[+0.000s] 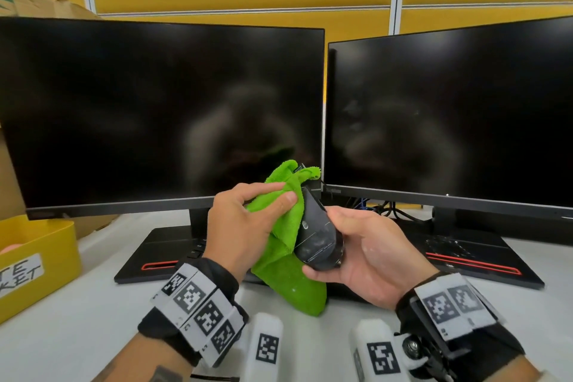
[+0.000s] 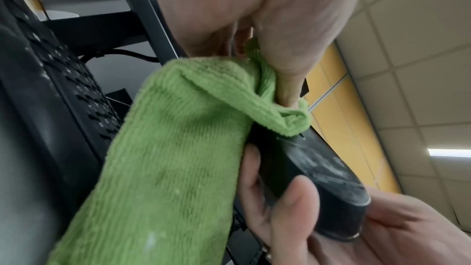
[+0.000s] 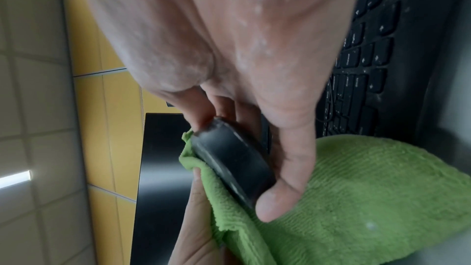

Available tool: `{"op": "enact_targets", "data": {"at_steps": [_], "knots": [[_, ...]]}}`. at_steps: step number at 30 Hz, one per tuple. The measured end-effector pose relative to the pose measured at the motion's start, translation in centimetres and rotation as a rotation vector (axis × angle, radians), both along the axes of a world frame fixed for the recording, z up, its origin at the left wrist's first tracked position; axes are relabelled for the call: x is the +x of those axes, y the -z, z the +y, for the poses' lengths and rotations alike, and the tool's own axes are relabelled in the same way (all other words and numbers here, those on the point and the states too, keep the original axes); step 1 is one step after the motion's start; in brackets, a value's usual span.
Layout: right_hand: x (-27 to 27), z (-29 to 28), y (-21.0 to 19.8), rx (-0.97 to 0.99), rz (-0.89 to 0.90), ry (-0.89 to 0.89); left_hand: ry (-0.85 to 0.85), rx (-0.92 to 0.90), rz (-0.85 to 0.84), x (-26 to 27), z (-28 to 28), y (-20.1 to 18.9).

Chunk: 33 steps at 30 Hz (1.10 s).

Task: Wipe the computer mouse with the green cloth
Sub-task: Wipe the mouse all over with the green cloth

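Observation:
A black computer mouse (image 1: 317, 236) is held up above the desk, its dusty underside facing me. My right hand (image 1: 362, 254) grips it from the right and below, thumb and fingers curled round its body (image 3: 234, 160). My left hand (image 1: 248, 220) pinches the green cloth (image 1: 285, 245) between thumb and fingers and presses it against the mouse's left side. The cloth (image 2: 173, 148) hangs down below both hands. The mouse's top side is hidden behind the cloth and fingers.
Two dark monitors (image 1: 161, 115) (image 1: 449, 121) stand close behind the hands on black bases. A yellow bin (image 1: 40, 257) sits at the left edge of the white desk (image 1: 93, 319). A black keyboard (image 3: 377, 47) lies under the hands.

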State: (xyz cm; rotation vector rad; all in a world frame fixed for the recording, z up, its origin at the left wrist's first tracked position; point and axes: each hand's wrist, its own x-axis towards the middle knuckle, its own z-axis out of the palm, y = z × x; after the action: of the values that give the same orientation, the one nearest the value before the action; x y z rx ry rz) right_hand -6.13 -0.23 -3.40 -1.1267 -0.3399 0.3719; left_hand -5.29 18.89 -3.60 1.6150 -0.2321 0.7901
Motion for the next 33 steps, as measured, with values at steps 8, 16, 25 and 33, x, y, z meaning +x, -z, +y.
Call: {"op": "enact_targets", "data": {"at_steps": [8, 16, 25, 33], "knots": [[0.3, -0.2, -0.1, 0.057, -0.020, 0.074, 0.111, 0.251, -0.026, -1.1, -1.8, 0.2], [-0.5, 0.6, 0.0, -0.049, -0.066, 0.057, 0.044, 0.071, -0.025, -0.5, -0.6, -0.1], [-0.2, 0.8, -0.1, 0.007, -0.072, 0.097, 0.093, 0.118, -0.081, -1.2, -1.7, 0.0], [0.3, 0.4, -0.3, 0.070, -0.075, 0.145, 0.154, 0.113, -0.068, -0.8, -2.5, 0.3]]}}
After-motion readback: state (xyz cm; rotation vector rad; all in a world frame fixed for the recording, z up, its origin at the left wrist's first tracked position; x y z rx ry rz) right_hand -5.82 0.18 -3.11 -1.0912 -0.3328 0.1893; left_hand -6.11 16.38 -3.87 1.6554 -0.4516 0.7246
